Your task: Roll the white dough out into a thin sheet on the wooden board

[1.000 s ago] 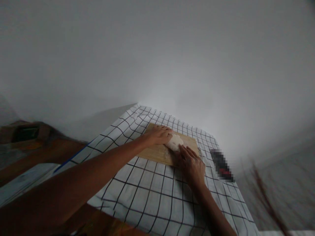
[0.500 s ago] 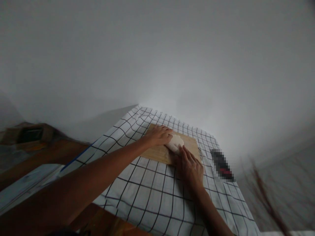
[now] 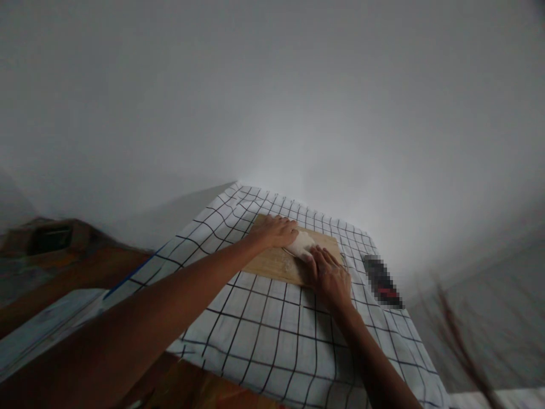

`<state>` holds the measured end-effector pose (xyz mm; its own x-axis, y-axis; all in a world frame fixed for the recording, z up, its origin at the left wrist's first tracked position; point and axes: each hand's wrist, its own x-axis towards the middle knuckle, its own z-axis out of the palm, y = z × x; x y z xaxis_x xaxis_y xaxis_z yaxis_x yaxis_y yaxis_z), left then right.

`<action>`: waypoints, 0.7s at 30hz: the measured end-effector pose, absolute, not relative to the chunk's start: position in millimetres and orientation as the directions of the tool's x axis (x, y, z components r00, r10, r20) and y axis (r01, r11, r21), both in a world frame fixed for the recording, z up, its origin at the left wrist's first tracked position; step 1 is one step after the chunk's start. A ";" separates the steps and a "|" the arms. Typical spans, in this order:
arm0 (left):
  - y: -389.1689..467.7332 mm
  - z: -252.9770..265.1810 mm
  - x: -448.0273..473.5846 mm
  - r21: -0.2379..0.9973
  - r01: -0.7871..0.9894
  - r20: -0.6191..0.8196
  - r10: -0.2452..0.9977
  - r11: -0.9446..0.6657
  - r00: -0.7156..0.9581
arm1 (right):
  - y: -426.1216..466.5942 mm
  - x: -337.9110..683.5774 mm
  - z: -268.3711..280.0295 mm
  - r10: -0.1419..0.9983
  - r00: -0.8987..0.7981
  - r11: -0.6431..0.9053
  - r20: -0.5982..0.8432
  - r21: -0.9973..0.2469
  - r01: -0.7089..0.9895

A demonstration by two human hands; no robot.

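A pale lump of dough [image 3: 300, 244] lies on a light wooden board [image 3: 268, 266] with smears of flour on it. My left hand [image 3: 276, 231] is on the dough's far left end, thumb towards me and fingers curved over it. At the near right end my right hand [image 3: 331, 277] presses against the dough, its fingers bent around that edge. Some fingertips of both hands are hidden by the dough and the hands themselves.
A white cloth with a black grid [image 3: 264, 318] covers the table, which stands by a pale wall. A blurred-out dark object [image 3: 383, 282] lies at the right edge. Thin brown branches [image 3: 457, 335] rise at lower right; a box-like object [image 3: 51, 238] is at far left.
My right hand has moved slightly forward and in over the dough, and less of the dough shows between the hands. The left hand stays nearly in place.
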<state>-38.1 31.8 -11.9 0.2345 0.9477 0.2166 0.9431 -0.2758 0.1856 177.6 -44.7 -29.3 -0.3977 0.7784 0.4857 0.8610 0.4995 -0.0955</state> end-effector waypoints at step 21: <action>25.6 -5.1 -32.7 0.043 0.974 0.218 0.954 -0.221 0.207 | -13.1 181.3 -21.3 0.807 -0.371 0.486 0.460 -0.160 0.859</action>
<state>-32.7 25.6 -5.1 0.2070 0.9538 0.2176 0.9743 -0.2212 0.0427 181.3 -13.1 -21.3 -0.3705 0.8072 0.4596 0.8595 0.4855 -0.1598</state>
